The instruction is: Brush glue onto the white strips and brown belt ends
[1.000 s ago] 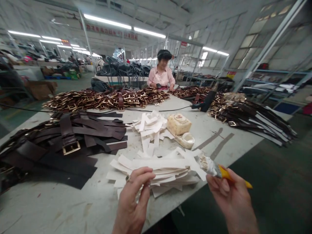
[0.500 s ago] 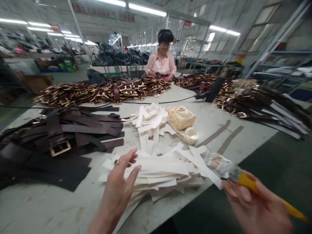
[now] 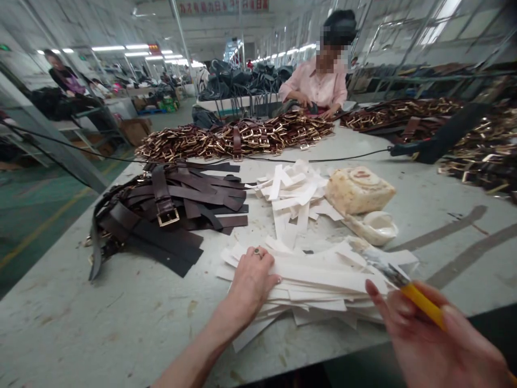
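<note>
Blurred toward the tip: one brush (image 3: 423,306) at four o'clock, right hand (image 3: 438,342) clamped on its handle. Hidden: fingertips of left hand (image 3: 251,285), thumb excepted, at six o'clock on the heap of white strips (image 3: 323,277); cannot tell if gripping any. Below, a pale, stained desk (image 3: 153,323); at nine o'clock, green floor (image 3: 36,199). Counted: two strip heaps, the smaller heap (image 3: 299,189) being farther; one person (image 3: 321,89) at one o'clock, across.
</note>
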Demonstrator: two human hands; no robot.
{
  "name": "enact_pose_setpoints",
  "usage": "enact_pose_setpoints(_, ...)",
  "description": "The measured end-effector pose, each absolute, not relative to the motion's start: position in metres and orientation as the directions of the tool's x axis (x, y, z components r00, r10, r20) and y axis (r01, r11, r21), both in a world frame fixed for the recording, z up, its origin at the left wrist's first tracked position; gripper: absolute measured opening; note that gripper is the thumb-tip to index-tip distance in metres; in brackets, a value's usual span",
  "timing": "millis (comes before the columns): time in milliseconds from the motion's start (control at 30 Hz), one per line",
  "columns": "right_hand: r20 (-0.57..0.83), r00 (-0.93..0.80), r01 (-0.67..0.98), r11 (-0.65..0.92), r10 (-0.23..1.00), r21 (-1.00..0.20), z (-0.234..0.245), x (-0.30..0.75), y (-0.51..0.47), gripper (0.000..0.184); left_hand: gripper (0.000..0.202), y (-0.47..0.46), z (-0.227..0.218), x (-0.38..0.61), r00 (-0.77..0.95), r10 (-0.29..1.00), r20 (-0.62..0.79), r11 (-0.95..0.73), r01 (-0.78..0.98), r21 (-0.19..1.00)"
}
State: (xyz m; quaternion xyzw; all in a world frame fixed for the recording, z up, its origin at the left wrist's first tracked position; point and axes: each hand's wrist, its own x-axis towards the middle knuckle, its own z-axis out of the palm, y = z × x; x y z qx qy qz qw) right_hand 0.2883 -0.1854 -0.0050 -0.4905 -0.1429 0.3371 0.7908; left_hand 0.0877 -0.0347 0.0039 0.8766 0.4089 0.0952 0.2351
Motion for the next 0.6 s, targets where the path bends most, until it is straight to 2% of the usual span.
enact_pose_setpoints(100,-0.190,0.742,-0.459,0.281,0.642,-0.843,-0.003,0.280,-0.174,0.024,0.018,-0.030,-0.004,0.085,0.624,0.781,0.014,-0.491,0.600,0.631)
enact_pose_setpoints(200,-0.231,0.730,-0.498,0.270,0.643,-0.824,-0.009,0.285,-0.177,0.028,0.023,-0.027,0.003,0.085,0.594,0.804,-0.010,-0.399,0.553,0.732)
enact_pose_setpoints(300,-0.217,0.725,-0.483,0.257,0.654,-0.837,-0.006,0.290,-0.185,0.030,0.006,-0.031,0.020,0.084,0.578,0.815,-0.035,-0.298,0.471,0.830)
enact_pose_setpoints(400,-0.110,0.770,-0.353,0.278,0.628,-0.893,0.009,0.283,-0.191,0.036,0.010,-0.037,0.028,0.081,0.605,0.778,-0.172,-0.074,0.359,0.930)
enact_pose_setpoints(500,0.030,0.824,-0.159,0.282,0.566,-0.946,0.019,0.260,-0.190,0.041,0.012,-0.041,0.018,0.078,0.652,0.683,-0.329,0.167,0.300,0.939)
enact_pose_setpoints(600,0.072,0.836,0.011,0.114,0.544,-0.993,0.010,0.237,-0.190,0.040,0.017,-0.041,0.007,0.075,0.684,0.636,-0.357,0.276,0.231,0.933)
